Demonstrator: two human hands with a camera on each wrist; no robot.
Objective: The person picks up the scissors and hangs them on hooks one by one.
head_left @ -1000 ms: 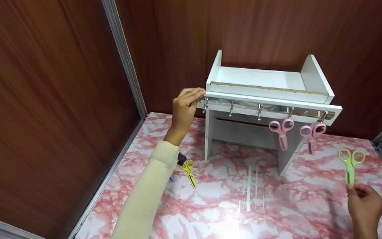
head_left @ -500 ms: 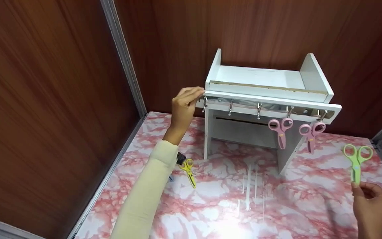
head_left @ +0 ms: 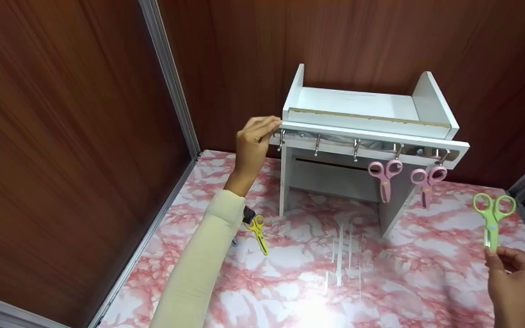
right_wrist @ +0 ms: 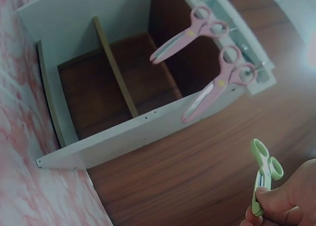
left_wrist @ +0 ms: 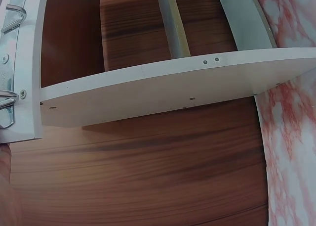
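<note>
Your right hand has shifted right since a second ago, carrying the green scissors slightly farther from the white hook rail. It pinches them by the blade end, handle loops up, in the air right of two hanging pink scissors. Your left hand, fingers nearly straight, touches the rail's left end.

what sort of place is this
Probably a small work booth, though its wider setting is out of view: wood-grain panels meet at metal corner strips around a pink marbled surface, on which a white shelf unit stands.
</note>
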